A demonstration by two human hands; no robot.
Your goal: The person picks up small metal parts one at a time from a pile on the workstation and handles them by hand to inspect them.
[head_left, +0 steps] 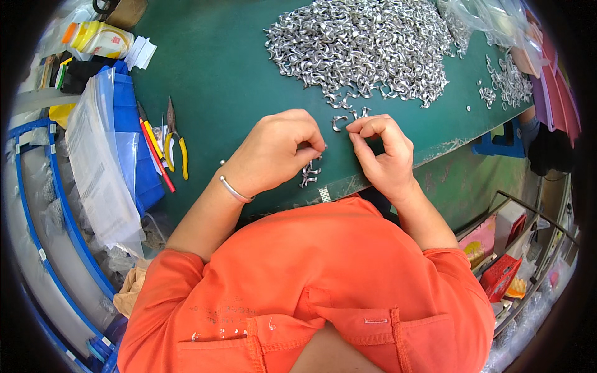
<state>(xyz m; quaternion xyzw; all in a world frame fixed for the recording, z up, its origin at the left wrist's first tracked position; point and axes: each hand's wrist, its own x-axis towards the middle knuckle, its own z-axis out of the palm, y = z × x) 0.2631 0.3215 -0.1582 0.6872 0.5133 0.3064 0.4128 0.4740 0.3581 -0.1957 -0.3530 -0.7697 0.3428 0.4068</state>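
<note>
My left hand (273, 152) rests on the green table (230, 74) with its fingers curled around small silver metal hooks; a short linked string of them (310, 174) hangs out below the fingers. My right hand (382, 152) is beside it, thumb and fingers pinched together on what looks like a small metal piece, mostly hidden. A few loose hooks (348, 116) lie just beyond the fingertips. A big heap of the same silver hooks (367, 46) covers the far part of the table. A silver bangle (235, 189) is on my left wrist.
Yellow-handled pliers (176, 140) and red and yellow pens (155, 152) lie at the left. A blue bin (134, 130) lined with clear plastic stands at the table's left edge. A smaller scatter of hooks (510, 84) lies far right. The table's near edge runs under my hands.
</note>
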